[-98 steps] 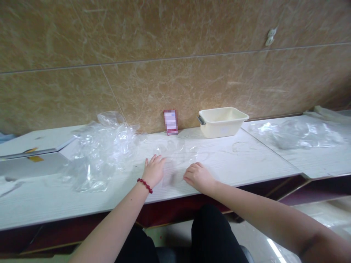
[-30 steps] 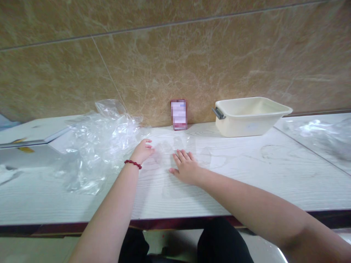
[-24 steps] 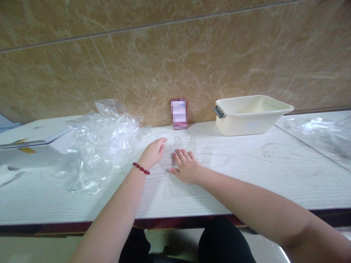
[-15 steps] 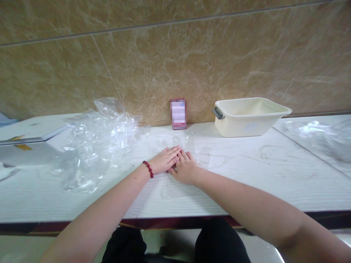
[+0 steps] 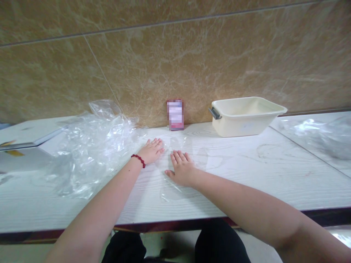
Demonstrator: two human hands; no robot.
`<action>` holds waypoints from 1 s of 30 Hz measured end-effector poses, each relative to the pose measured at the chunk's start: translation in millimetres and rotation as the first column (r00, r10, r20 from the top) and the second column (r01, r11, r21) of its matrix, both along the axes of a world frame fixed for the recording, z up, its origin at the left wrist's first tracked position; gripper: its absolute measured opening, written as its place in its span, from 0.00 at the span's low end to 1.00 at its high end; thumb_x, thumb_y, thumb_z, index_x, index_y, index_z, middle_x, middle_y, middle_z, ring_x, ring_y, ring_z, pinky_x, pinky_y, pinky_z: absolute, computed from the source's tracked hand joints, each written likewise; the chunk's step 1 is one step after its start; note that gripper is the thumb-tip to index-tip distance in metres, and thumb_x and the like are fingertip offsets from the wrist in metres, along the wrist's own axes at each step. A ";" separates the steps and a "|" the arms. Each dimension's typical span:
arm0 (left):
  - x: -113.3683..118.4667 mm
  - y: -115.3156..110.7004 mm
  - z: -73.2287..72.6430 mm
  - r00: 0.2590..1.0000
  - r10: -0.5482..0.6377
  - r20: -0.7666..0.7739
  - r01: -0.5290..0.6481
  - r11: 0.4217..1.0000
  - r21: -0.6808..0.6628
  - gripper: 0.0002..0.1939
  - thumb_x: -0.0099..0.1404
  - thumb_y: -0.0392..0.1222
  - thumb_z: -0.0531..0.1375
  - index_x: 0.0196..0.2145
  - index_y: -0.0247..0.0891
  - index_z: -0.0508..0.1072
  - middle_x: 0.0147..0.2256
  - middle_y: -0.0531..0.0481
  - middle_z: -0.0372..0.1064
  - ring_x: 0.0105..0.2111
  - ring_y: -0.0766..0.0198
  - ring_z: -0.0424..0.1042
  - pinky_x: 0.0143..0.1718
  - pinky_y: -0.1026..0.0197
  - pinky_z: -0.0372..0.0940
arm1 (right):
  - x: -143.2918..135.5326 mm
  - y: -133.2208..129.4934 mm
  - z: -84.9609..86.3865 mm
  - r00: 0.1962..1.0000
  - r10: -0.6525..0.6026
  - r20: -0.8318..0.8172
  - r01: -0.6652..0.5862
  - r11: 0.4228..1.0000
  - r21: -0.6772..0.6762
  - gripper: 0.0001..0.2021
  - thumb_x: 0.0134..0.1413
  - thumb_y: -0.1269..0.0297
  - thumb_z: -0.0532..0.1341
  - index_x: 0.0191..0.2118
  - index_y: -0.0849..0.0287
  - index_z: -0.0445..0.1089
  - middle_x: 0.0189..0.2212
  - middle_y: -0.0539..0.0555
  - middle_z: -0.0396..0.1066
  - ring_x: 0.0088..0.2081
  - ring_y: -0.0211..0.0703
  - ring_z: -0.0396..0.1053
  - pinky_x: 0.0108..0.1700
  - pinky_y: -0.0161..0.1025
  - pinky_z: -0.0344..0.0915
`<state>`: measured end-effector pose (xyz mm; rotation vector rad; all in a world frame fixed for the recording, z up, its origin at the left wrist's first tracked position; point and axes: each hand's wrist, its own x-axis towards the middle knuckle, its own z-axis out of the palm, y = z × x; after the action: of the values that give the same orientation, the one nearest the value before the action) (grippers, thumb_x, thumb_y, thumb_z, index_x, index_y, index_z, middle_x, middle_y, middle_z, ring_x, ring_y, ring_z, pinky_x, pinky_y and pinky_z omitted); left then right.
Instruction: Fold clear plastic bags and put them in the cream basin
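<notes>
Our left hand [image 5: 151,151] has moved left, off our right hand [image 5: 181,170], so the right now seems to pin the film [image 5: 175,190] flat on the table [image 5: 236,168]; both lie open, gripping nothing.

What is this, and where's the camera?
There is no machine here, just a person's two bare hands. One camera worn on the head looks forward and down at them. The right hand lies spread on a thin, clear plastic piece atop the long white wood-grained table. The left hand, wearing a red beaded bracelet, is spread beside the right. Neither grips anything. Leftward sits a crumpled heap of clear plastic; behind, by the brown marbled wall, stand a red-edged rectangular object and a cream plastic tub.
</notes>
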<state>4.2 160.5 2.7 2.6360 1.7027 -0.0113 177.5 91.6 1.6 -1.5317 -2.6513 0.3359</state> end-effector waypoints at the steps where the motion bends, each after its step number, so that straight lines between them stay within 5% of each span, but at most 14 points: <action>1: 6.8 0.5 3.0 0.999 -0.037 0.030 0.038 0.999 -0.012 0.29 0.61 0.50 0.35 0.55 0.29 0.46 0.56 0.43 0.39 0.56 0.60 0.35 0.53 0.53 0.32 | -0.1 0.1 0.5 1.000 0.002 0.001 -0.002 1.000 -0.005 0.36 0.48 0.46 0.37 0.57 0.70 0.38 0.57 0.59 0.32 0.57 0.49 0.28 0.54 0.50 0.29; 5: 37.3 2.0 11.2 0.933 -0.322 0.159 0.350 0.917 -0.192 0.25 0.62 0.47 0.32 0.55 0.36 0.45 0.57 0.49 0.38 0.56 0.70 0.37 0.54 0.62 0.33 | -0.8 0.9 1.9 1.000 0.008 0.019 -0.007 0.999 -0.042 0.37 0.48 0.46 0.36 0.56 0.72 0.41 0.57 0.62 0.34 0.57 0.51 0.30 0.54 0.50 0.27; 8: 44.9 10.6 8.8 0.931 -0.341 0.127 0.362 0.905 -0.225 0.25 0.62 0.47 0.34 0.55 0.37 0.45 0.57 0.49 0.37 0.56 0.69 0.35 0.54 0.60 0.31 | -1.4 1.5 0.7 1.000 -0.002 0.022 0.003 0.999 -0.044 0.37 0.48 0.46 0.36 0.56 0.72 0.42 0.57 0.63 0.35 0.57 0.51 0.30 0.54 0.50 0.26; 13: 35.1 34.8 3.9 0.978 -0.197 0.065 0.206 0.964 -0.167 0.26 0.62 0.47 0.34 0.55 0.34 0.46 0.57 0.46 0.38 0.56 0.67 0.36 0.54 0.56 0.32 | -1.2 1.8 -2.4 1.000 -0.004 -0.003 0.004 1.000 -0.017 0.36 0.48 0.46 0.36 0.57 0.70 0.37 0.58 0.59 0.32 0.57 0.49 0.27 0.54 0.50 0.26; 19: 6.2 38.6 29.3 0.956 0.091 0.277 -0.139 0.978 0.157 0.26 0.61 0.45 0.36 0.53 0.30 0.51 0.53 0.42 0.51 0.53 0.64 0.49 0.51 0.61 0.44 | 1.0 1.0 -2.8 1.000 0.007 -0.025 -0.007 1.000 -0.006 0.36 0.48 0.46 0.36 0.57 0.69 0.38 0.57 0.59 0.32 0.57 0.49 0.27 0.54 0.50 0.28; 25: -29.3 0.5 35.6 0.832 0.507 0.227 -0.524 0.852 0.019 0.25 0.54 0.49 0.47 0.46 0.31 0.60 0.40 0.40 0.66 0.40 0.56 0.66 0.41 0.60 0.58 | 0.9 0.3 -3.3 1.000 -0.005 -0.021 0.006 1.000 0.011 0.36 0.48 0.45 0.37 0.57 0.69 0.39 0.57 0.59 0.32 0.57 0.49 0.29 0.54 0.50 0.29; 30: -27.0 -21.2 17.2 0.814 0.541 0.211 -0.546 0.837 -0.042 0.28 0.49 0.55 0.51 0.43 0.32 0.64 0.39 0.39 0.66 0.38 0.55 0.66 0.37 0.61 0.59 | 0.5 0.5 -3.5 1.000 -0.005 -0.023 0.006 0.999 0.035 0.36 0.48 0.45 0.38 0.57 0.70 0.40 0.57 0.61 0.33 0.57 0.50 0.31 0.54 0.49 0.31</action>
<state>-22.8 139.3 19.9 1.9628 2.2996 0.2828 177.9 92.0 -1.9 -1.5150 -2.6209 0.3032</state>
